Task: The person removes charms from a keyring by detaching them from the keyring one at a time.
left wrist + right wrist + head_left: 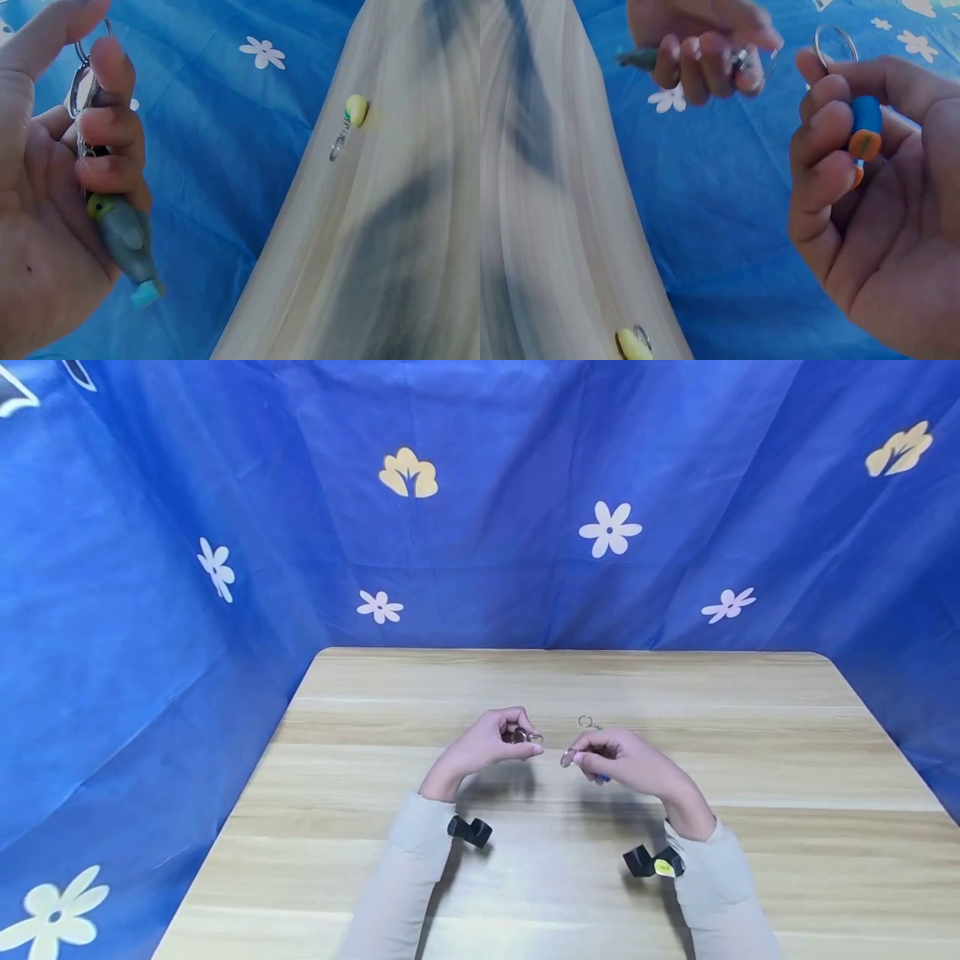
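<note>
- No text, label, brand or number is showing legibly in any view.
- The yellow tag (663, 867) at lower right is showing nothing readable.

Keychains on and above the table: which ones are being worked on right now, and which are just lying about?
In hand:
- grey charm keychain, gripped by the left hand
- blue and orange charm keychain, gripped by the right hand

Lying about:
- yellow charm keychain on the wooden table, beyond the hands, touched by neither
</note>
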{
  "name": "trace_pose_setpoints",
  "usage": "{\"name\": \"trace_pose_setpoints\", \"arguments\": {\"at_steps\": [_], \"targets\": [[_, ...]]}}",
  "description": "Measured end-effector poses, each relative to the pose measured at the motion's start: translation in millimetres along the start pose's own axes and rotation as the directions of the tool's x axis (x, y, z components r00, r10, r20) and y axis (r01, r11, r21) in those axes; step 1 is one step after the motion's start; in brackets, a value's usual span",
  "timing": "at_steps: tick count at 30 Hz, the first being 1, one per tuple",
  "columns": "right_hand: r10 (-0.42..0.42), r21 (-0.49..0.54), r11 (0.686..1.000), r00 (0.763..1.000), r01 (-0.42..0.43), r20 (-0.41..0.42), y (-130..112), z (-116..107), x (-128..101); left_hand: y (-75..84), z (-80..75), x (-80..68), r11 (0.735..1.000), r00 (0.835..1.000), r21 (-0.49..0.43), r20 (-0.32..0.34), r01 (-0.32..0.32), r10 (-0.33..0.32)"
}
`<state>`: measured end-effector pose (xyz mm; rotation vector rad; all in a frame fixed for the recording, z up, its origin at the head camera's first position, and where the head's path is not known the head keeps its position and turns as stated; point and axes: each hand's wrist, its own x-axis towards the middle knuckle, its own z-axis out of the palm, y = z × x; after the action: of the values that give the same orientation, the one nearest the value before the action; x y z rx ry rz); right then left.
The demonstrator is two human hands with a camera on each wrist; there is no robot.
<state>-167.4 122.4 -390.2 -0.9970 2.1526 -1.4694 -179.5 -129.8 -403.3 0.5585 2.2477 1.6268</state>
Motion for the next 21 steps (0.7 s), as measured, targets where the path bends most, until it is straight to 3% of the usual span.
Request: {"name": "trace_pose_setpoints", "arguments": {"at_steps": [5, 10, 16, 21], "targets": [[0.034, -0.033, 0.999, 0.986, -0.04, -0.161, 5, -9, -2, -0.2, 0.6, 3.0, 0.998, 0.998, 0.014, 0.031, -0.061, 0.061], [0.022, 0.0, 1.0, 0.964, -0.023, -0.265, 10, -19, -8, -0.6, 1.9, 3.3, 0.999, 0.998, 0.015, 0.026, -0.049, 0.049], [-0.016, 0.072, 0.997, 0.946, 0.041, -0.324, 14, -26, -11, 1.8, 1.4, 2.6, 0.998, 0.997, 0.014, 0.029, -0.066, 0.065], [-0.018, 0.087, 0.995, 0.945, 0.049, -0.326, 15, -26, -12, 0.4, 0.2, 0.9, 0.987, 0.99, 0.084, 0.032, -0.138, 0.135]]}}
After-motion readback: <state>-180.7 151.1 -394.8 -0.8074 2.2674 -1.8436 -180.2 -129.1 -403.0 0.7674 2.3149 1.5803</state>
